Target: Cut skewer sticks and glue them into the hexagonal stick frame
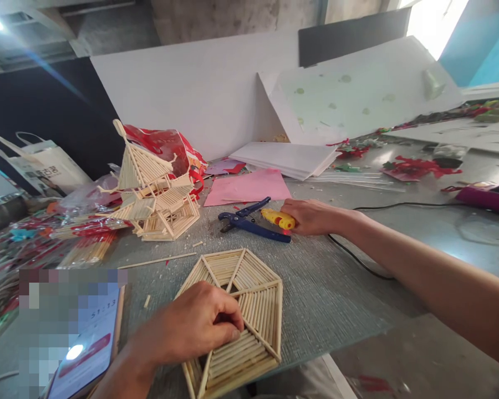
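Note:
An octagonal panel of thin wooden sticks [260, 310] lies on the table in front of me, its sticks set in wedge-shaped sections around a small central opening. My left hand [203, 321] rests over its left middle, thumb and fingers closed together; whatever they pinch is hidden. Farther back, my right hand [310, 216] is wrapped around a yellow glue gun [276, 218], with a black cord trailing behind my wrist. Just left of the glue gun lies a dark blue pipe cutter [253, 223], its handles spread.
A small stick pagoda [158, 194] stands at the back left, near bundled sticks [87, 249]. A phone [87, 343] lies at the front left. Behind the tools are pink paper [247, 187] and stacked white boards [285, 158]. The black cord [357, 257] crosses the right side.

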Demonstrator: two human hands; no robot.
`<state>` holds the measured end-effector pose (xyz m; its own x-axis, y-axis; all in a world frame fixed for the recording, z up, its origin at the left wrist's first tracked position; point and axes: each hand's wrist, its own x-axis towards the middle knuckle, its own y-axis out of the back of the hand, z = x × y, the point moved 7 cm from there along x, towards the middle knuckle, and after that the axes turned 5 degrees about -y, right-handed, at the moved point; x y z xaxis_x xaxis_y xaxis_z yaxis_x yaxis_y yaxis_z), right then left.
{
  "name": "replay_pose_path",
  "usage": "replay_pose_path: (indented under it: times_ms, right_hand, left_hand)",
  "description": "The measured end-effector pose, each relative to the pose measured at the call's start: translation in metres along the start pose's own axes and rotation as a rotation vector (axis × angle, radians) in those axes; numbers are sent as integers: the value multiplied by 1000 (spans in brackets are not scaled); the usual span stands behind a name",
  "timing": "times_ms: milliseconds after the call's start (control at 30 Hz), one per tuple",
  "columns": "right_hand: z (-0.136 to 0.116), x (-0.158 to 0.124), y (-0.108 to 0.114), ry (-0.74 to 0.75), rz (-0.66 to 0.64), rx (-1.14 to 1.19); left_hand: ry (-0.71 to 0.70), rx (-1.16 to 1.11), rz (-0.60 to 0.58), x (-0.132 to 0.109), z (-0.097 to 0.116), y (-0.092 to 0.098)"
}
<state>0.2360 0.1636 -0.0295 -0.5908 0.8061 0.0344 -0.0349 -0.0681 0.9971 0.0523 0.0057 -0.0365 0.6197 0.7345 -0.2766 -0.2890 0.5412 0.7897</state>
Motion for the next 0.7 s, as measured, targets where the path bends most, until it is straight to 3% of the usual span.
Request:
replay_pose_path:
  times_ms: [367,700]
  right_hand:
    - [-1,0,1,-1,-8,1]
    - [0,-1,1,-22,-26,7]
  left_hand:
    - [-17,-32,46,-6,1,6]
    - [-32,-1,-1,-4,-1,2]
